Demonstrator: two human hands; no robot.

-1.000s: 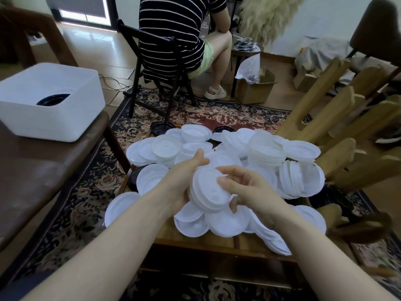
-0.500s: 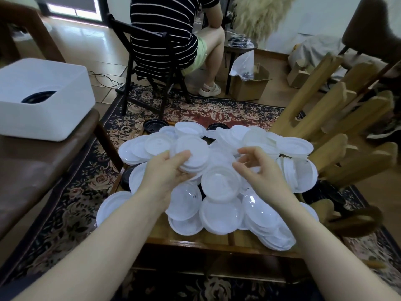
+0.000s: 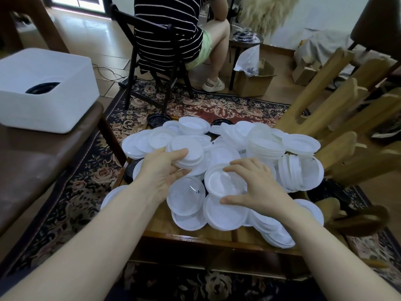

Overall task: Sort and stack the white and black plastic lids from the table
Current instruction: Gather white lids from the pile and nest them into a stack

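Left hand (image 3: 161, 170) grips a short stack of white lids (image 3: 187, 154), thumb on top, fingers curled under its near edge; the stack is tilted and sits over the left-centre of the pile. Right hand (image 3: 259, 187) curls round a single white lid (image 3: 225, 181), fingertips on its far rim, thumb at the near rim; that lid lies on other lids at the pile's middle. A clear lid (image 3: 186, 195) lies just left of it, between the two hands. The rest of the white lids (image 3: 267, 142) cover the wooden table (image 3: 188, 235), some loose, some in stacks, one stack on edge (image 3: 297, 172) at the right. Black lids (image 3: 157, 119) show at the far edge and one at the left edge, mostly hidden. White bin (image 3: 43, 94) on a brown bench at left, something black inside. Person in a striped shirt (image 3: 167, 29) sits on a dark chair beyond the table. Wooden slats (image 3: 338, 101) at right. Patterned rug (image 3: 86, 181) beneath.
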